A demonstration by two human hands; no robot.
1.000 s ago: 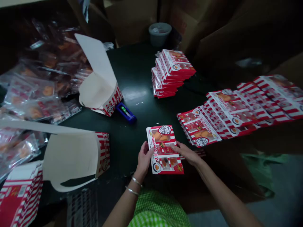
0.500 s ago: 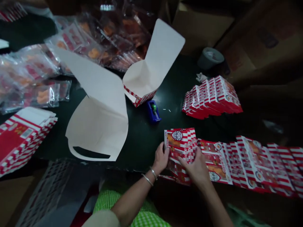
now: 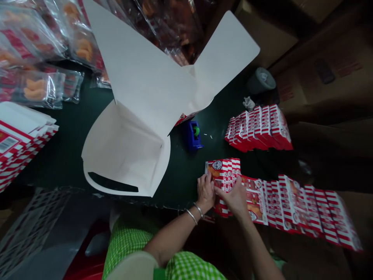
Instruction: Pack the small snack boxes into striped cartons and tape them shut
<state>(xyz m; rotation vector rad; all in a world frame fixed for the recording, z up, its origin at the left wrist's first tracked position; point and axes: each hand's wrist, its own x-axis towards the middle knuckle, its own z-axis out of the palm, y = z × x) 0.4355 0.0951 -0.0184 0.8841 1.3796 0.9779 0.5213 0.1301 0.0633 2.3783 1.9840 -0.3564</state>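
A bundle of small red-and-white striped boxes (image 3: 224,168) stands at the table's front edge, with a cartoon face and food pictures printed on the front one. My left hand (image 3: 206,192), two bangles at its wrist, is curled over the bundle's left side, fingers lying across the front box. On the opposite side my right hand (image 3: 236,198) grips the bundle, its thumb reaching in toward the left hand's fingertips. Both hands hide the lower part of the boxes. Right beside them runs a long row of like striped boxes (image 3: 287,204).
A large open white carton (image 3: 125,151) stands at left, a second open carton (image 3: 230,50) behind it. A blue tape dispenser (image 3: 194,136) sits mid-table. Another striped box group (image 3: 259,128), a grey tape roll (image 3: 261,81), clear food packets (image 3: 35,87) and folded striped cartons (image 3: 20,144) surround it.
My left hand has shifted from the bundle's left edge onto its front face. My right hand stays at the bundle's right side. The view has moved, bringing the large carton's lid over the rear carton.
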